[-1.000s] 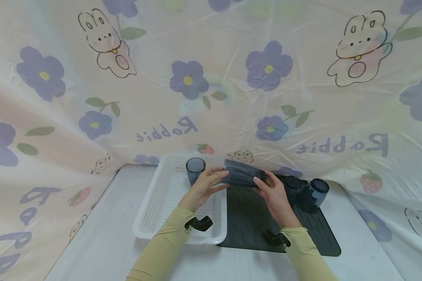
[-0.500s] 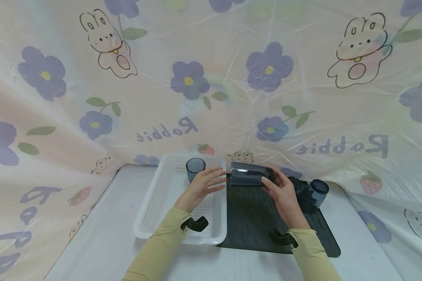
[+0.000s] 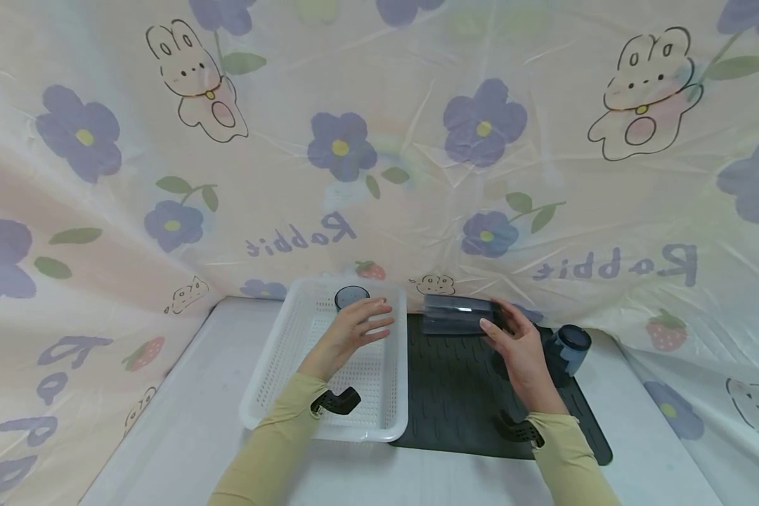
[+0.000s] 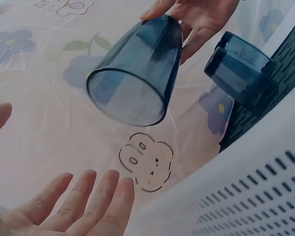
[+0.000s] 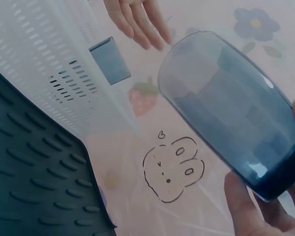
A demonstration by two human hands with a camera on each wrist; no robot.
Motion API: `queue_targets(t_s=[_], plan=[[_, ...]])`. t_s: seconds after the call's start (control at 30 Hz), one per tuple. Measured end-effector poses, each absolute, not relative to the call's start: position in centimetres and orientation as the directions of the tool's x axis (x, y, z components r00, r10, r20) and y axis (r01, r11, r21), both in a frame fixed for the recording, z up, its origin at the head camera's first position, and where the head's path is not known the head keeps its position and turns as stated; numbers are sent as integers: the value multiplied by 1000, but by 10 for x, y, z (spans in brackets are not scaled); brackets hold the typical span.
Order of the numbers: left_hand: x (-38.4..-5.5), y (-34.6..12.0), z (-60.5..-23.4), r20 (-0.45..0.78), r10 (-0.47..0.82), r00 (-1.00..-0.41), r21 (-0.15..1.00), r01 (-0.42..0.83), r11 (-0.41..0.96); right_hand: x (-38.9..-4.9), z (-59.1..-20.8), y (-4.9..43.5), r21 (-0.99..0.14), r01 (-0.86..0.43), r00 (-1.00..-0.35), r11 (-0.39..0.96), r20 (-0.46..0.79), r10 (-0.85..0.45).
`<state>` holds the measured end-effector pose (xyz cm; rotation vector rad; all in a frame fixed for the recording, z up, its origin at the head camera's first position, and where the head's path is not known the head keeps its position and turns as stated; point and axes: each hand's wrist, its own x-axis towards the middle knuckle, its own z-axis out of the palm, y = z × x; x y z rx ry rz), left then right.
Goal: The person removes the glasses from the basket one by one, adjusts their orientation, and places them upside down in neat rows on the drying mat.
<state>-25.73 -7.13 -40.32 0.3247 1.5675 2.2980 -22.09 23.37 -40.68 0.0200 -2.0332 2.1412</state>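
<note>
My right hand [image 3: 515,344] grips a dark blue see-through drinking glass [image 3: 457,315] by its base end. The glass lies sideways in the air above the back of the black ridged mat [image 3: 449,393], its mouth toward the left. In the left wrist view the wide rim of the glass [image 4: 130,83] faces the camera. My left hand [image 3: 351,334] is held over the white basket [image 3: 259,393] with fingers spread and holds nothing. Behind its fingers, another glass [image 3: 351,296] stands in the basket, partly hidden.
Upside-down glasses stand at the mat's back right; one glass [image 3: 569,348] shows well, and my right hand hides part of that area. The basket stands against the mat's left side on a white table [image 3: 183,393]. A rabbit-and-flower curtain [image 3: 405,190] hangs close behind.
My left hand has let go of the glass and drawn back to the left. My right hand has carried the glass a little to the right.
</note>
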Motion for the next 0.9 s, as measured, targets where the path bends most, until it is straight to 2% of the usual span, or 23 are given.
queue_targets(t_s=[0.37, 0.9], plan=[[-265, -93, -403, -23, 342, -939, 940, -137, -313, -220, -407, 242, -989, -145, -976, -16, 140, 168], [-276, -125, -407, -13, 285, -959, 956, -96, -279, -222, -414, 257, -982, -144, -971, 121, 163, 173]])
